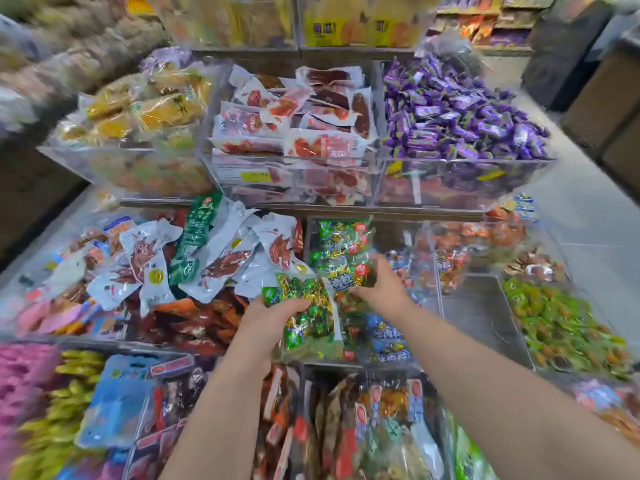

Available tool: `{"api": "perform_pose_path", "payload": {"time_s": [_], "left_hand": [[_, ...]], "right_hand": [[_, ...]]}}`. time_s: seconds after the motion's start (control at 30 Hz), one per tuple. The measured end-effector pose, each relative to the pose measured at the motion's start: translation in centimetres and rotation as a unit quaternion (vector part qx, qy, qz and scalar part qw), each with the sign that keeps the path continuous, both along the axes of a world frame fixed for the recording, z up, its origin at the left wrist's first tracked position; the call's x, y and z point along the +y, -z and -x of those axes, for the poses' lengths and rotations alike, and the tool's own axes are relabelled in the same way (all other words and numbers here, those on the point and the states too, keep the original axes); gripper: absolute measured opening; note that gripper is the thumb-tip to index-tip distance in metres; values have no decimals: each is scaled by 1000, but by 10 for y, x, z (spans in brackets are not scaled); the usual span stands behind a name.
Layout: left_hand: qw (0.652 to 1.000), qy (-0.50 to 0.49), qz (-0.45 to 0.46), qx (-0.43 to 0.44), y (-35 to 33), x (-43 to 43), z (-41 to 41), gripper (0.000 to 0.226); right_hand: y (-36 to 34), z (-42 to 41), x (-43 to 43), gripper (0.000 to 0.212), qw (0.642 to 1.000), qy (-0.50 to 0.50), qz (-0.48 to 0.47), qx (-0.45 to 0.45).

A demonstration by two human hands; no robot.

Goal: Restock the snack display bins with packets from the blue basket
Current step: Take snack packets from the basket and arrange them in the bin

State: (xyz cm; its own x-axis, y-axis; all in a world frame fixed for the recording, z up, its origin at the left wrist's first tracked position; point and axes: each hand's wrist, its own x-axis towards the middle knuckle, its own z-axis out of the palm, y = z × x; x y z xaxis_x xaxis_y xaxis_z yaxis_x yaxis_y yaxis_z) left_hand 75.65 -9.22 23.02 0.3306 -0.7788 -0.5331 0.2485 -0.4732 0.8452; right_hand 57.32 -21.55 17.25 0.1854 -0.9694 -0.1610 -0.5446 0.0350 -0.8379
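My left hand (268, 315) grips a green snack packet with gold-wrapped pieces (308, 317) at the front of a clear middle-row bin (429, 258). My right hand (379, 284) holds another green packet (341, 271) just behind it, inside the same bin. More green packets (341, 237) stand stacked at the back of this bin, and blue packets (388, 337) lie under my right wrist. The blue basket is not in view.
Clear bins surround the hands: white and red meat packets (221, 258) to the left, red packets (294, 129) and purple candies (460, 112) on the tier above, green-orange sweets (568, 327) to the right, and an almost bare metal bin floor (481, 313).
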Motion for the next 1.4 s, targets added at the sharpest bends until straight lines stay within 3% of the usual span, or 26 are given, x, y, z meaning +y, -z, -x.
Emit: {"api": "perform_pose_path", "payload": {"time_s": [0.1, 0.2, 0.37, 0.53, 0.67, 0.77, 0.87, 1.0, 1.13, 1.23, 1.33, 1.4], "left_hand": [[1000, 21, -10, 20, -9, -3, -18, 114], [998, 53, 12, 15, -21, -16, -33, 127], [997, 47, 53, 14, -27, -48, -35, 99], [992, 65, 75, 84, -29, -71, -23, 126], [988, 103, 58, 98, -27, -83, -4, 124], [989, 121, 37, 75, -20, -85, -8, 125], [990, 131, 18, 41, -14, -84, -26, 125], [992, 127, -3, -19, -7, -81, -40, 102], [991, 103, 0, -85, -3, -83, -42, 88], [979, 142, -18, -142, -1, -86, -32, 97], [983, 141, -26, -118, -1, -86, -28, 100], [988, 127, -18, -85, -1, -86, -30, 96]], "right_hand": [[5, -14, -5, 62, 1000, -5, -2, 5], [10, -16, -11, 72, 999, 2, -22, 28], [16, -18, -15, 81, 999, 0, -4, 44], [27, -16, -10, 63, 996, -24, 71, 48], [30, -15, -23, 51, 995, -23, 81, 62], [31, -23, -32, 37, 996, 47, 66, 37], [37, -34, -33, 51, 996, 74, 55, -2], [43, -41, -33, 58, 992, 121, 30, -1], [48, -31, -35, 72, 995, 38, 49, 79], [43, -23, -43, 77, 997, 27, 55, 38], [35, -13, -35, 78, 997, 14, 67, 25], [39, -10, -29, 107, 995, -13, 87, 50]]}}
